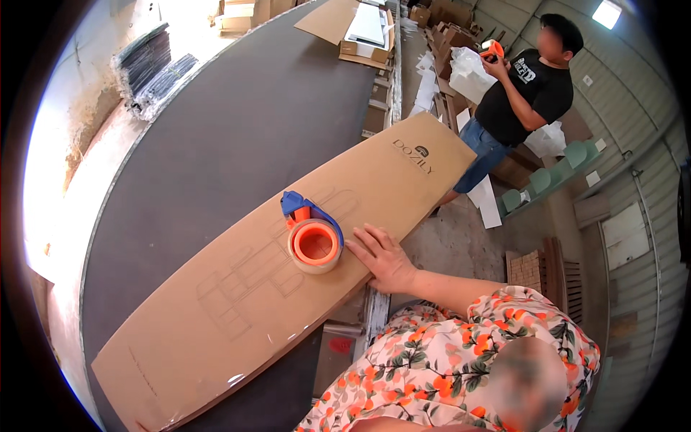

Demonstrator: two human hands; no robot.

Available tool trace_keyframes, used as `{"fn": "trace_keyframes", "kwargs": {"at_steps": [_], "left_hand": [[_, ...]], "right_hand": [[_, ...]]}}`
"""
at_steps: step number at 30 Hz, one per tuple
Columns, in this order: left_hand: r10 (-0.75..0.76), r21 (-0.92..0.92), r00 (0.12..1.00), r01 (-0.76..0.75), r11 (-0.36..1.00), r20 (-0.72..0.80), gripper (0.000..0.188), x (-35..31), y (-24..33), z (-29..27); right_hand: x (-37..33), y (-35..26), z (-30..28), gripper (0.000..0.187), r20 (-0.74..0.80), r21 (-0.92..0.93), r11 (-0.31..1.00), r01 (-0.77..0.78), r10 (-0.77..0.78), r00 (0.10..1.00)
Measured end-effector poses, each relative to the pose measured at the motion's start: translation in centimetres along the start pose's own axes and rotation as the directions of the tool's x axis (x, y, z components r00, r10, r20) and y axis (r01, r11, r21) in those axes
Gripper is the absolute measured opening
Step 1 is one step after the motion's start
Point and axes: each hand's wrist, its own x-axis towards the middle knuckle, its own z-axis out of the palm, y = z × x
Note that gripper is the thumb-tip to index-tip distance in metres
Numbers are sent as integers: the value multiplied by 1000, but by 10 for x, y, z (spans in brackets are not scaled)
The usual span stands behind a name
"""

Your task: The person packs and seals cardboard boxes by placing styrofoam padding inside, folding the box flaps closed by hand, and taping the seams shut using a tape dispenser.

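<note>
Floral shirt, carton lengthwise toward upper right, right hand spread, left hand unseen

A long dark table stretches away in front of me. To my left, a stained pale wall is washed out by strong light, with wrapped bundles beside it. On my right runs a ribbed metal wall bearing a pale panel, and a bright pane glows high up. Across the grey floor I see piled cartons, loose white sheets, a row of green seats and stacked slats.
</note>
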Motion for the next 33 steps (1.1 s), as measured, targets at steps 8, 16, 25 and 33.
{"fn": "trace_keyframes", "kwargs": {"at_steps": [8,16,25,33], "left_hand": [[-46,24,998,45,999,48,55,-71,3,6],[-95,73,995,93,993,20,51,-177,8,-39],[-208,128,971,222,967,-119,47,-348,9,-117],[-321,150,917,361,920,-235,45,-497,7,-175]], "right_hand": [[12,32,18,92,-100,-22,984,175,-176,979],[100,79,16,89,-56,100,894,436,-433,900],[322,50,5,68,416,605,755,253,-571,708],[247,-77,4,62,138,619,631,468,-673,726]]}}
